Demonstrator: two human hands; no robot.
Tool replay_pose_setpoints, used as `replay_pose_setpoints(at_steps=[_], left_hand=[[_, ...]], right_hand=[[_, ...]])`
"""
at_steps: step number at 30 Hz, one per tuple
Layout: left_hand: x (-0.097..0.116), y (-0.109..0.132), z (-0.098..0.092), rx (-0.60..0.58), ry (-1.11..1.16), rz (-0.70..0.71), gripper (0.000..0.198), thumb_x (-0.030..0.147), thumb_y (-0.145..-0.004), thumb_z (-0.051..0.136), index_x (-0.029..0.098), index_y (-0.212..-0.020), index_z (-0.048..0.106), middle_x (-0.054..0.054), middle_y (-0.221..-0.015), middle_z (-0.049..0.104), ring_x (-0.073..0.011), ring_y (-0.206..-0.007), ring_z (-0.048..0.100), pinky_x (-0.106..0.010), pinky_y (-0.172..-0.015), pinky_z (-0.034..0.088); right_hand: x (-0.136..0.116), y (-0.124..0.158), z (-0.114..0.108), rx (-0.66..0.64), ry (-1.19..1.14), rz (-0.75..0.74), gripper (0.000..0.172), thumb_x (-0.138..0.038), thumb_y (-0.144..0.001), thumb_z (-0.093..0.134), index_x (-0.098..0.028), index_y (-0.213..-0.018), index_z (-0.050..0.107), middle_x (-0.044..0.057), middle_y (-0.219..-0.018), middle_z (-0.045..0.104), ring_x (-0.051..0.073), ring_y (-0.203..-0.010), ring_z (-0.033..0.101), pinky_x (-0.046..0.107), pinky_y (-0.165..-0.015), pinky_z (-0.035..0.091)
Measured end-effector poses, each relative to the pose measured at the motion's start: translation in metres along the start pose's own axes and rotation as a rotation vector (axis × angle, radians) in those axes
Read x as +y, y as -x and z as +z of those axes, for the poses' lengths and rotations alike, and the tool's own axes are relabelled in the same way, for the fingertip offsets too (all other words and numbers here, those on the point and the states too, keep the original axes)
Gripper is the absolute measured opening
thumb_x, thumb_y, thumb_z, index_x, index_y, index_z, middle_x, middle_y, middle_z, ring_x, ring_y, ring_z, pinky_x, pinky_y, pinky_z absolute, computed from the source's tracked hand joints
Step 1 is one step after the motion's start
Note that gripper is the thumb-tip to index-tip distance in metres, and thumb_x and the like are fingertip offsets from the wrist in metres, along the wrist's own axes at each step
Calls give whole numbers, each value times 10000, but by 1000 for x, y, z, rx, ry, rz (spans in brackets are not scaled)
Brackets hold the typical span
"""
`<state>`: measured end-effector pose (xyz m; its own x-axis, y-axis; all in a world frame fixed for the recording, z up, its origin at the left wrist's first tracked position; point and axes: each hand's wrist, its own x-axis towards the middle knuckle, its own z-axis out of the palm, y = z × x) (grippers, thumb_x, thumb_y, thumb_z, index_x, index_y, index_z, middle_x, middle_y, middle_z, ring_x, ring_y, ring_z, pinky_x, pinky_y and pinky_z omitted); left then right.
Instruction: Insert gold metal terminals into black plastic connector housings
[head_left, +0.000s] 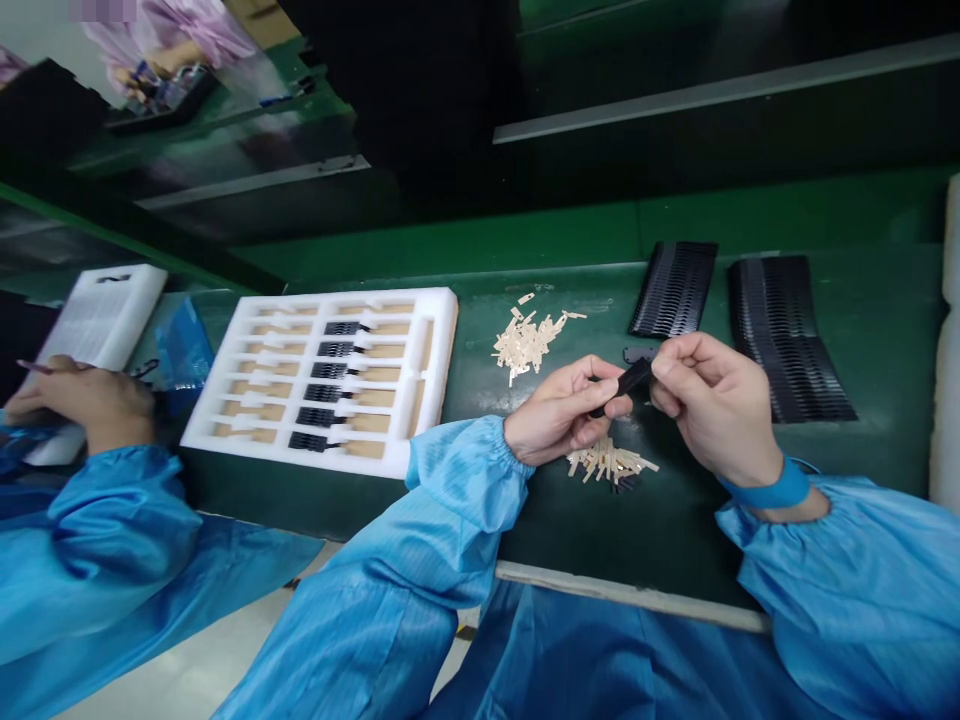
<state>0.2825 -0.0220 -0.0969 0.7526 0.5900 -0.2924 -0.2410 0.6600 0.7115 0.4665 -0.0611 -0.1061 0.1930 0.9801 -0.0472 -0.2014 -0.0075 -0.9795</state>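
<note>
My left hand (pixel 564 412) and my right hand (pixel 712 400) hold the same small flat black part (pixel 628 381) between their fingertips, just above the green bench (pixel 675 520). Under my left hand lies a small heap of tan metal strips (pixel 611 462). A larger scatter of tan strips (pixel 529 340) lies further back. Another loose black part (pixel 636 354) rests on the bench behind my hands. Both my arms are in blue sleeves.
A white foam tray (pixel 431 380) with rows of slots, several holding black parts, sits left of my hands. Two stacks of black parts (pixel 675 288) (pixel 787 335) lie at the back right. A co-worker's hand (pixel 90 400) in a blue sleeve rests on another white tray (pixel 105 310) at far left.
</note>
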Motion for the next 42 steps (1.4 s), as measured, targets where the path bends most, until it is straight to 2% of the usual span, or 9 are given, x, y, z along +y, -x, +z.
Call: replay_pose_setpoints(at_steps=[6, 10, 13, 16, 24, 28, 33, 36, 42], left_hand=[[-2, -1, 0, -19, -6, 47, 403, 451, -899, 774, 189, -1016, 492, 68, -763, 591, 7, -371, 401, -130, -358, 227], [-3, -2, -3, 27, -44, 53, 398, 448, -904, 767, 191, -1029, 490, 71, -753, 589, 0, -375, 411, -130, -357, 240], [-4, -3, -4, 90, -57, 60, 406, 448, -900, 768, 188, -1048, 493, 69, -760, 599, 4, -379, 404, -128, -366, 256], [-4, -3, -4, 80, -65, 51, 434, 475, -881, 779, 194, -1029, 483, 67, -750, 605, -7, -373, 413, -135, -358, 251], [-3, 2, -4, -156, -27, -24, 457, 506, -862, 796, 193, -991, 489, 62, -712, 587, -12, -360, 394, -145, -347, 241], [-3, 1, -5, -171, -26, -22, 453, 498, -867, 796, 196, -989, 482, 60, -706, 604, -14, -360, 399, -147, -350, 252], [-7, -2, -1, -1, -39, 79, 448, 496, -874, 781, 195, -1037, 492, 59, -718, 633, -12, -362, 404, -149, -357, 239], [-9, -2, 0, -5, -50, 82, 420, 496, -896, 754, 200, -1039, 491, 57, -742, 642, -7, -362, 398, -149, -358, 249], [-9, -3, 3, 87, -209, 191, 371, 477, -920, 714, 197, -1019, 491, 56, -715, 644, -44, -406, 493, -161, -376, 328]], right_hand=[[0, 0, 1, -14, -24, 26, 195, -334, -879, 775, -207, -825, 639, -67, -564, 476, 83, -473, 416, 246, -482, 317], [-3, -3, 2, -5, -61, 127, 233, -356, -840, 811, -213, -815, 629, -70, -539, 468, 83, -453, 396, 244, -461, 300], [-2, -4, 2, 29, -65, 154, 253, -426, -867, 791, -217, -969, 691, -61, -593, 503, 90, -465, 420, 246, -448, 307], [1, 0, 2, -110, -23, 149, 337, -494, -924, 736, -210, -1105, 728, -38, -653, 531, 102, -528, 456, 259, -493, 364], [-10, 13, 12, -263, -235, 231, 360, -541, -866, 770, -202, -772, 696, -44, -620, 447, 88, -467, 407, 270, -467, 394], [-11, 11, 13, -250, -237, 256, 361, -547, -887, 755, -203, -787, 715, -52, -596, 423, 82, -447, 418, 259, -463, 410], [-1, 12, 9, -164, 13, 64, 388, -585, -942, 693, -220, -1057, 756, 12, -683, 644, 146, -568, 604, 282, -526, 492], [2, 13, 5, -153, 193, -68, 336, -487, -902, 783, -226, -1110, 750, 23, -748, 716, 159, -614, 660, 295, -585, 551], [-5, 6, -2, -213, 287, -89, 297, -403, -892, 807, -234, -1133, 766, 18, -806, 741, 160, -669, 699, 296, -647, 583]])
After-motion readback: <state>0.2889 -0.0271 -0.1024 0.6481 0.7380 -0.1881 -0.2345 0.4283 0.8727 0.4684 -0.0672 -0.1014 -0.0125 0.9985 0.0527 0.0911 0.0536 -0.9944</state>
